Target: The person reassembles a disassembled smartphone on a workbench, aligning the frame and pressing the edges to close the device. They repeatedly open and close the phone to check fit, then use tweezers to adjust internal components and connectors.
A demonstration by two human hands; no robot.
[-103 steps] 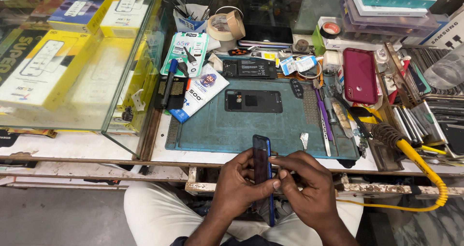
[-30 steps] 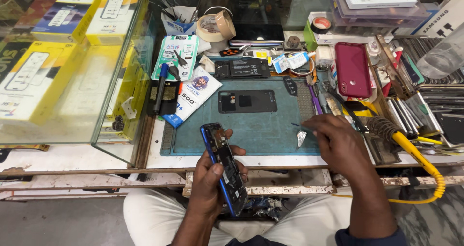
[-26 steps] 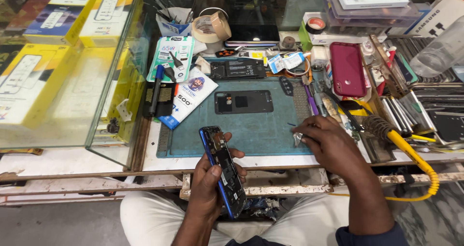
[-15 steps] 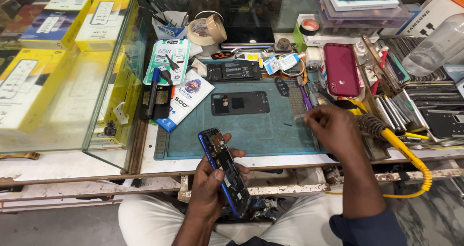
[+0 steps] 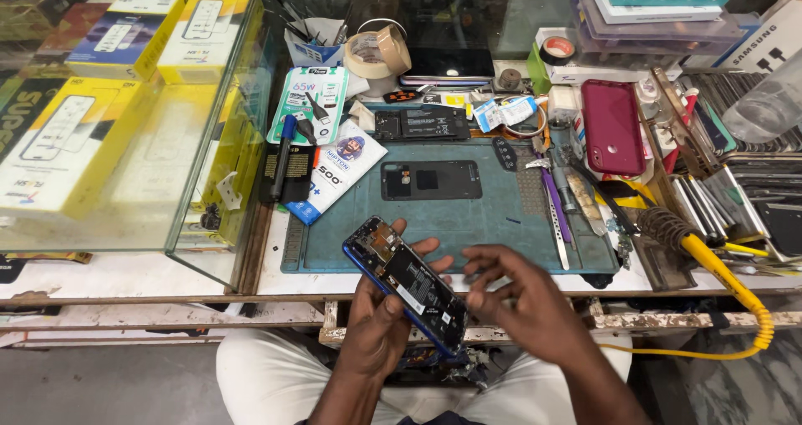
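At our repair surface (image 5: 150,275), our left hand (image 5: 380,325) gripped an opened blue-framed smartphone (image 5: 407,285) from beneath, fingers wrapped around its edges, holding it tilted in the air just in front of the surface's near edge and above our lap. Our right hand (image 5: 522,304), blurred and just beside the phone's lower end, had its fingers loosely spread and curled; we could not tell whether it pinched anything small. With the back cover off, the phone looked exposed: a black battery filled the middle, and bare circuitry showed at the upper end. We judged the one-handed hold over open space the main risk, since a slip could drop the uncovered phone to the floor, and a careless fingertip could snag its exposed parts. On the teal rubber work mat (image 5: 501,233) beyond lay a separate black phone back panel (image 5: 431,179), with a purple-handled tool (image 5: 555,212) to its right.
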